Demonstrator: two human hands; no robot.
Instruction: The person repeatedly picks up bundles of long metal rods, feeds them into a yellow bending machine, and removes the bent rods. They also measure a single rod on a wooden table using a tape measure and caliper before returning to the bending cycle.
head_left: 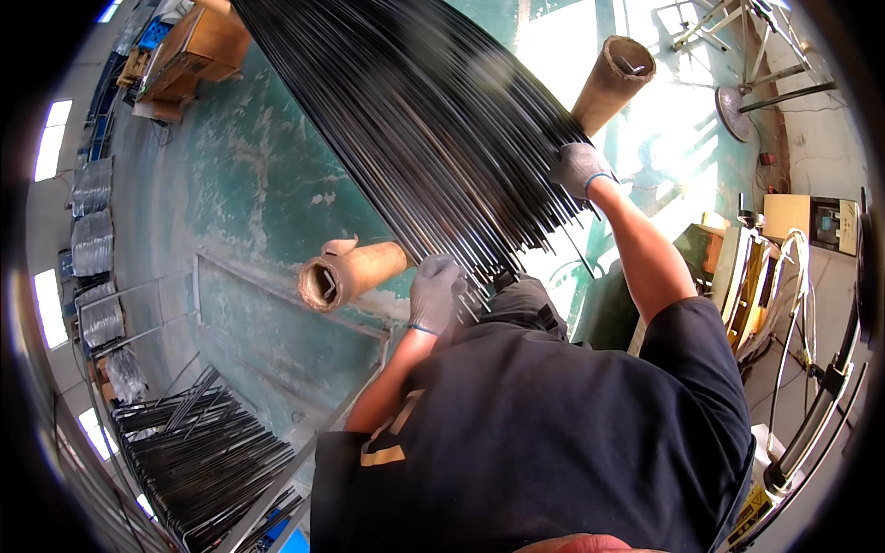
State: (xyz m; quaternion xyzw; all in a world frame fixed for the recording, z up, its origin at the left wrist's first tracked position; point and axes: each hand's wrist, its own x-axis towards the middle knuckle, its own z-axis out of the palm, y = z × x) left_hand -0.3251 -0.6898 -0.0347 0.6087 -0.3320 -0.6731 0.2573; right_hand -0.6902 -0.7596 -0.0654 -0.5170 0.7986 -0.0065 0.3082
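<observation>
A wide layer of long, thin black rods [433, 120] stretches away from my body, its uneven near ends close to my waist. My left hand [437, 293], in a grey knit glove, is closed at the left edge of the layer by the near ends; its fingertips are partly hidden. At the right edge, my right hand [579, 170], gloved the same way, curls around the outer rods. The layer lies across brown cardboard tubes: one end [355, 274] sticks out left of my left hand, and another tube [616, 83] shows beyond my right hand.
On the lower left, more black rods [203, 461] lie on a metal rack. Cardboard boxes [198, 55] stand at the far left. Wrapped bundles [92, 244] line the left wall. A round-based metal stand [735, 112] and equipment with hanging cables [797, 276] are on the right.
</observation>
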